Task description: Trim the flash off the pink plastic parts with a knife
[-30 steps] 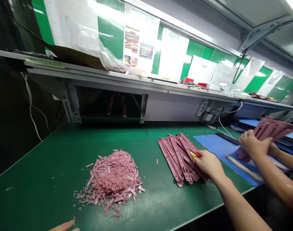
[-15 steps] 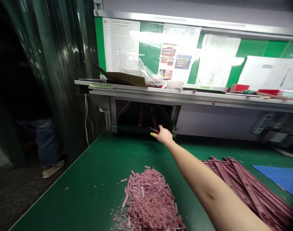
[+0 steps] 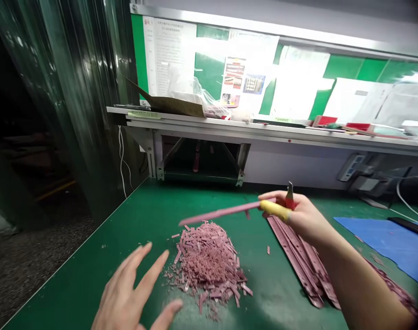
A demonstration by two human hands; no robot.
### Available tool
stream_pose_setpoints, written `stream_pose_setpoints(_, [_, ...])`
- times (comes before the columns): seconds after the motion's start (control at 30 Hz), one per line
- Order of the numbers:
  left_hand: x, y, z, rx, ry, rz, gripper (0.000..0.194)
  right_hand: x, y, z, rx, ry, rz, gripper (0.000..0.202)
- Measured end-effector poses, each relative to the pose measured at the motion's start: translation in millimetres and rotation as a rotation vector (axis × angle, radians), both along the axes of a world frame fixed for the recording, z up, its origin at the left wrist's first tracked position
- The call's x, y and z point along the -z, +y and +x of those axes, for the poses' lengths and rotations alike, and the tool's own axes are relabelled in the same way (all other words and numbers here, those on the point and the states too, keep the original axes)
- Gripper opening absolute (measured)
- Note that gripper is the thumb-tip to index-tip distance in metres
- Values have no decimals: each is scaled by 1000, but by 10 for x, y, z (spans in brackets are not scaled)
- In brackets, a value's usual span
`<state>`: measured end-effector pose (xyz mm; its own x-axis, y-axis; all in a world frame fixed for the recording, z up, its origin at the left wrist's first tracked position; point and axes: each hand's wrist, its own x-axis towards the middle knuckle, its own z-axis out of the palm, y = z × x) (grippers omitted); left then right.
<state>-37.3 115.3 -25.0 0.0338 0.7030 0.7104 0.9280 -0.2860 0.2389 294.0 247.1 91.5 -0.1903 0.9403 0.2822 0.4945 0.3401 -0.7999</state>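
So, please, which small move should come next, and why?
Perhaps the left hand should take the free end of the pink strip: it is spread open and holds nothing, while the right hand grips the other end together with a metal-tipped tool.

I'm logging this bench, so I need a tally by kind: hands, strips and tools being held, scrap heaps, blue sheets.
Hands: 2, left hand and right hand
Held pink strip: 1
Held red-and-metal tool: 1
Pink scrap heap: 1, its pieces too jumbled to count
Blue sheet: 1
Total: 6
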Motion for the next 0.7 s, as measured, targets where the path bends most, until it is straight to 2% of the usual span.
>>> stream_pose_setpoints(0.03, [-160,8,94,98,36,-49,72,11,-179,-3,-116,83,-104,33])
stream_pose_setpoints(0.07, [-298,10,197,224,14,-167,76,44,-324,-39,-224,168,-207,32])
stream_pose_setpoints(0.13, [-461,-1,418,461,-207,-621,62,181,-527,-178,-362,324,-338,34])
stream_pose_setpoints(0.17, [-471,-14,527,530,-389,-859,53,281,-600,-266,-394,401,-357,36])
stream_pose_setpoints(0.2, [-434,-32,630,574,-590,-1028,44,395,-664,-356,-408,466,-356,36])
stream_pose_setpoints(0.23, [-357,-54,723,603,-806,-1116,38,517,-726,-444,-412,508,-345,34])
stream_pose_setpoints(0.27, [-253,-80,804,625,-1012,-1127,34,640,-788,-524,-409,527,-324,29])
stream_pose_setpoints(0.33, [-21,-143,927,665,-1313,-1033,33,864,-908,-652,-391,506,-278,30])
stream_pose_setpoints(0.43, [216,-258,1030,665,-1515,-1053,34,1086,-1035,-765,-350,483,-227,43])
stream_pose_setpoints(0.57, [242,-372,1095,651,-1627,-1210,36,1211,-1040,-820,-310,470,-207,46])
stream_pose_setpoints(0.7, [196,-352,1096,576,-1659,-1207,45,1291,-968,-759,-265,390,-172,39])
